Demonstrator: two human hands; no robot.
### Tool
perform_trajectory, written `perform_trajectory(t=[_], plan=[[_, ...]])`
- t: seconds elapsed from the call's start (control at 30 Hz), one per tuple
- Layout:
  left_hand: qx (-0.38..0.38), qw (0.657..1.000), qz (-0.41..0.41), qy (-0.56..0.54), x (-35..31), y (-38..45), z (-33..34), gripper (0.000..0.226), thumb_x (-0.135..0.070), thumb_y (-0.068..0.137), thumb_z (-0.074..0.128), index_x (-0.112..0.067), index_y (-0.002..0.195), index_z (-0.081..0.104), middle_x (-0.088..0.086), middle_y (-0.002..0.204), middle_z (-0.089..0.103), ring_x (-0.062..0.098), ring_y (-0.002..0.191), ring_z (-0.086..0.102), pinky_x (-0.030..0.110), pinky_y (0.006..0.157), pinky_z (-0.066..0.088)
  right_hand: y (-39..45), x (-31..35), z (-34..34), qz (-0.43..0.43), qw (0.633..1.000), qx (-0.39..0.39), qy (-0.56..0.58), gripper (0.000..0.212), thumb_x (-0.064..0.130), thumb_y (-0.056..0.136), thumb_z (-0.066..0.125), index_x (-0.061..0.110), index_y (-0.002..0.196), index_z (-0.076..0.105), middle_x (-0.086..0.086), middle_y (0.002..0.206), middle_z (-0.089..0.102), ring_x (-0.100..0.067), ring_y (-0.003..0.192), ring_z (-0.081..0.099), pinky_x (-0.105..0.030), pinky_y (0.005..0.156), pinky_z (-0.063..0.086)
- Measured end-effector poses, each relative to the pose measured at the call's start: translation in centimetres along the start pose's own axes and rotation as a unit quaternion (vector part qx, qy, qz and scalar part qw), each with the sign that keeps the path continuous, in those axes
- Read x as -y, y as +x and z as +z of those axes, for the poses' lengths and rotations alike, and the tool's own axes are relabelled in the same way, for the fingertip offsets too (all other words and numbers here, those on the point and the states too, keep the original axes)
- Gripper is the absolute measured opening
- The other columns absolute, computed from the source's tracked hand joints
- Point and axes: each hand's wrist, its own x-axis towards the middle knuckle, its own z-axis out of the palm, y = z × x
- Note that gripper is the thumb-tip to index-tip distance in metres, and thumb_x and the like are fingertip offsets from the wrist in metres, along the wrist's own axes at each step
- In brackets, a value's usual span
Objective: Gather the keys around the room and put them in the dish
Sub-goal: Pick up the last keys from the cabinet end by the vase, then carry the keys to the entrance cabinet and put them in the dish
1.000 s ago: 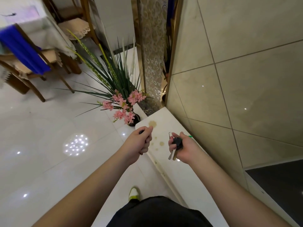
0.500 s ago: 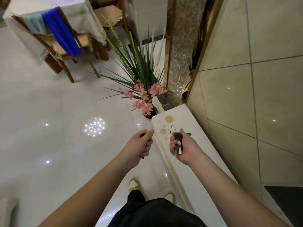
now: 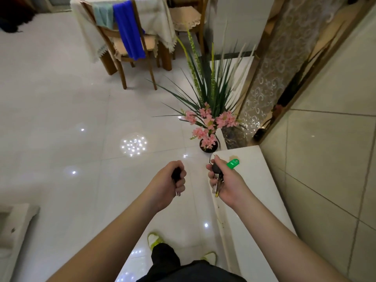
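Keys [image 3: 217, 181] still gripped, green tag [image 3: 233, 163] now showing

Green tag [image 3: 232, 164] now shows, apparently beside right hand [image 3: 225, 181].

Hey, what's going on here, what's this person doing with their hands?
A person stands on a glossy tiled floor beside a white ledge, holding keys in both hands. The left hand is closed around a dark-headed key whose metal tip pokes out below. The right hand grips a key bunch with a green tag. No dish is in view, so nothing has been dropped off yet.
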Motion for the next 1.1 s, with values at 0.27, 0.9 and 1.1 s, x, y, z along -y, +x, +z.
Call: perform_trajectory(t=[0.27, 0.9, 1.1], plan=[[-0.039, 0.993, 0.052, -0.101, -3.1, -0.9, -9.5, 0.011, -0.024, 0.091, 0.052, -0.016, 0.094, 0.06, 0.001, 0.076, 0.058, 0.015, 0.054, 0.046, 0.024, 0.047, 0.039, 3.7, -2.0, 9.9, -0.008, 0.998, 0.027, -0.062, 0.016, 0.029, 0.089, 0.065, 0.013, 0.085, 0.063, -0.003, 0.067, 0.064, -0.009, 0.05, 0.054, -0.018, 0.044, 0.044], [-0.134, 0.948, 0.177, -0.229, -10.6, -4.3, -33.4, 0.02, -0.014, 0.099, 0.047, -0.009, 0.105, 0.065, 0.014, 0.092, 0.071, 0.023, 0.069, 0.064, 0.03, 0.059, 0.051, 10.4, -10.5, 32.8, 0.043, 0.968, 0.163, -0.186, 0.019, 0.031, 0.089, 0.065, 0.012, 0.086, 0.063, -0.002, 0.068, 0.063, -0.011, 0.054, 0.054, -0.02, 0.045, 0.042], [-0.186, 0.915, 0.214, -0.286, -12.2, -4.3, -38.2, 0.015, -0.015, 0.097, 0.048, -0.013, 0.097, 0.063, 0.009, 0.083, 0.068, 0.018, 0.06, 0.055, 0.027, 0.055, 0.044, 13.0, -12.2, 38.1, 0.07, 0.948, 0.215, -0.224, 0.017, 0.03, 0.089, 0.064, 0.013, 0.085, 0.064, -0.002, 0.069, 0.062, -0.011, 0.053, 0.053, -0.02, 0.046, 0.041]])
